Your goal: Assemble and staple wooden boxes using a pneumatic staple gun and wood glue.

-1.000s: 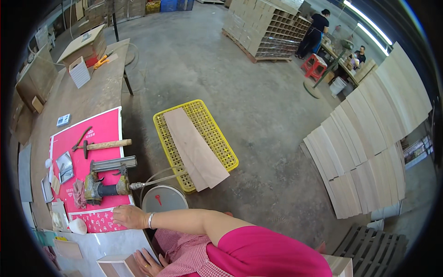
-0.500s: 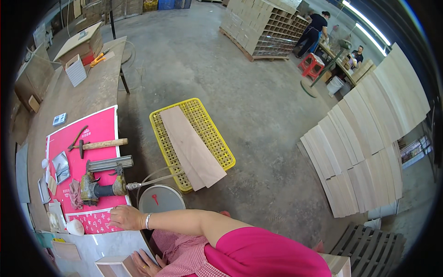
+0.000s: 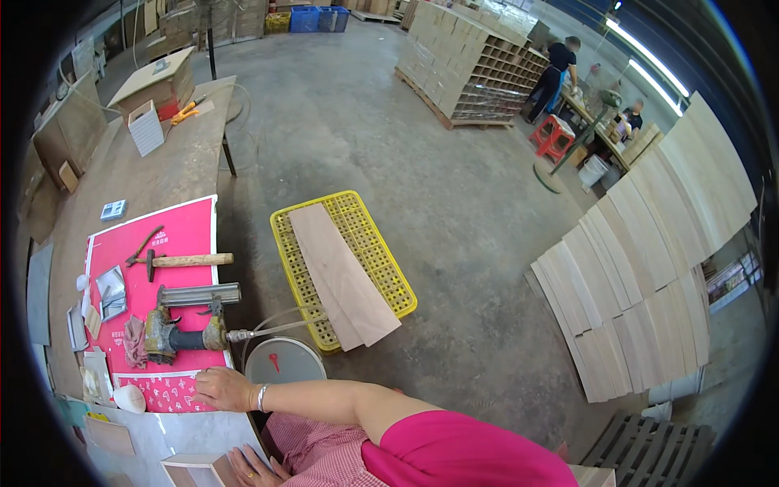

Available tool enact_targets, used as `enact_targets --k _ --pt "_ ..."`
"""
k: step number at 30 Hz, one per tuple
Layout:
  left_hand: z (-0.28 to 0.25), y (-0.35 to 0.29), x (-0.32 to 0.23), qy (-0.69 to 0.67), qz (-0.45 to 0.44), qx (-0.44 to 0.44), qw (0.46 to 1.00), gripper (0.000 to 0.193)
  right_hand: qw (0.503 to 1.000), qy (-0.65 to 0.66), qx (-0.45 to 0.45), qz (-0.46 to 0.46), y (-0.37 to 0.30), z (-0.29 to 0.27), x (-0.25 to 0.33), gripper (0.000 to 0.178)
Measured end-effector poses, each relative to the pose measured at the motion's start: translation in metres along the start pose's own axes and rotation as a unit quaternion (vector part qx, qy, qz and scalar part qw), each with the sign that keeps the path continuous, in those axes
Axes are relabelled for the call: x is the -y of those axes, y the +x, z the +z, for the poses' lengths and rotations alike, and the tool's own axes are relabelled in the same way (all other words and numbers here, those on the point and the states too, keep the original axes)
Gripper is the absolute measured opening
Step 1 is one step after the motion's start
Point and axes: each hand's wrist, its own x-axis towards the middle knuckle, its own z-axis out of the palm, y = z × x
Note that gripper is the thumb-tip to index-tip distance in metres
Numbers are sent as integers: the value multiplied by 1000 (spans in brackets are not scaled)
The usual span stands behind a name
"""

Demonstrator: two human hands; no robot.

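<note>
My right hand [image 3: 225,390], with a bangle at the wrist, reaches left across my body. Its fingers are curled down onto a pink patterned strip [image 3: 172,393] at the bench edge; whatever lies under them is hidden. Lower down, my left hand [image 3: 253,468] has its fingers stretched along the side of an open wooden box [image 3: 195,469], touching it. A nail gun [image 3: 187,334] with an air hose lies on the pink sheet [image 3: 191,223] beyond my right hand. Beside it are a hammer [image 3: 191,260], pincers [image 3: 146,243] and a crumpled cloth [image 3: 135,342].
A grey-lidded bucket [image 3: 304,363] stands against the bench. Past it, wooden boards [image 3: 341,276] lie on a yellow crate [image 3: 375,223]. Stacked boards [image 3: 641,235] rise at right. Two people work at a far table, near a pallet of boxes [image 3: 454,61].
The whole view has shifted slightly, so the scene sits a little lower. Both hands stay at the same places, the right on the strip and the left against the box.
</note>
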Motion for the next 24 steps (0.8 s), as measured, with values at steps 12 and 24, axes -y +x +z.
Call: enact_targets --k 12,24 --pt "-10 9 -7 36 10 7 999 47 1000 7 12 13 4 -3 1 21" --pt "-2 -1 -5 27 -5 17 999 50 1000 7 8 7 0 -2 -1 20"
